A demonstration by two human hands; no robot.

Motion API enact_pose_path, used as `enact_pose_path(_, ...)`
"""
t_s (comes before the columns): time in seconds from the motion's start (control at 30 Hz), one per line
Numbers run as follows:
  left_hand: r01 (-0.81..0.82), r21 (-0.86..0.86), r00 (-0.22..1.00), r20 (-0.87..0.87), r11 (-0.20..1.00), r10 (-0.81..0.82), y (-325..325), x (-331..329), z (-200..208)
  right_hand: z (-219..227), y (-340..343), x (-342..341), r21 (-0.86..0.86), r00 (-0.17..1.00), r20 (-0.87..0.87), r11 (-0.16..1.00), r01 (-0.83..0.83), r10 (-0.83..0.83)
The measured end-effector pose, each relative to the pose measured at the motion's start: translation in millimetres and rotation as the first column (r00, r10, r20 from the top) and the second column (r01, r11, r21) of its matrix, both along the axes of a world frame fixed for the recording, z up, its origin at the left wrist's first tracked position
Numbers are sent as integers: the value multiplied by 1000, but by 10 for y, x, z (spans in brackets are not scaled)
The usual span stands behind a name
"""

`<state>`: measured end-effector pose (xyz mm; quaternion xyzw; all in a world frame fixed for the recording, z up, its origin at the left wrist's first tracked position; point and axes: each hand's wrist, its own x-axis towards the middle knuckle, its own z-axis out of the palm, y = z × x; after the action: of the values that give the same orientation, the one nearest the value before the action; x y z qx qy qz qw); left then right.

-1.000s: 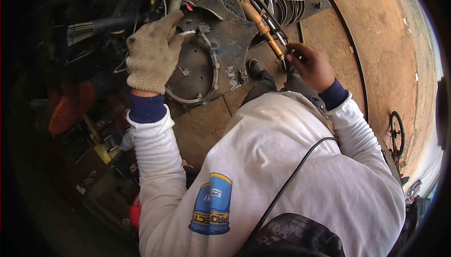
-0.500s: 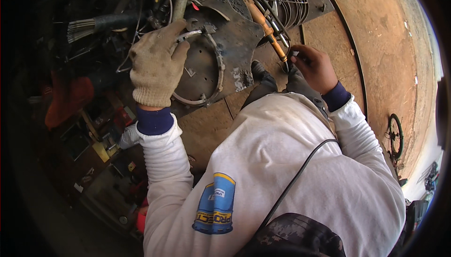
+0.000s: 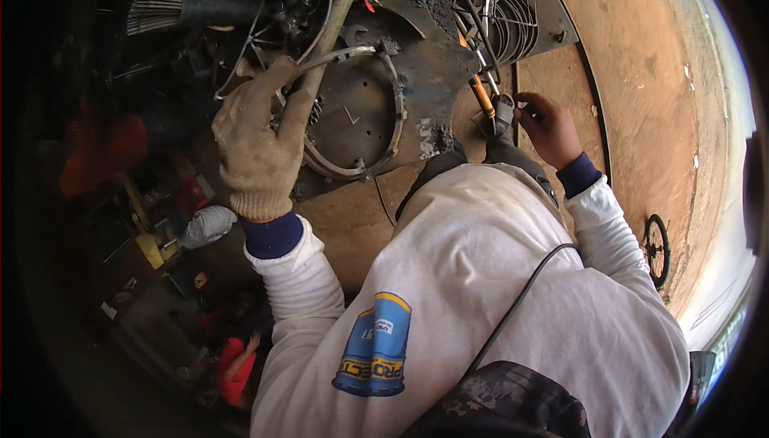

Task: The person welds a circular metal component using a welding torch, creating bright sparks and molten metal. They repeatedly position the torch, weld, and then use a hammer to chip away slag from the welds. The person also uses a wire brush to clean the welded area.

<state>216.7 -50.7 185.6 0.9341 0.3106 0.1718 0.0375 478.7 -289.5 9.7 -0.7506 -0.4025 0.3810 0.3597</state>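
Metal ring (image 3: 399, 110) lies on a dark plate (image 3: 442, 70) at eleven o'clock; I have the gloved left hand (image 3: 260, 138) at its nine-o'clock side, thumb spread, and the bare right hand (image 3: 551, 130) at two, fingers half curled; I cannot tell whether either holds anything.

Left hand (image 3: 260, 146) gloved, forward, thumb parted from fingers (image 3: 271, 79); right hand (image 3: 553, 130) bare, fingers curled.
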Motion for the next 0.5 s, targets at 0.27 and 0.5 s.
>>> enact_pose_path(0.27, -210, -27, 943, 260, 977, 210, -137, -514, -32, -134, -49, -64, -69, 999, 50, 998, 10, -6)
enact_pose_path(0.5, -286, -191, 718, 607, 939, 342, -358, -850, -232, 85, 66, -195, -110, 986, 131, 990, -86, 101)
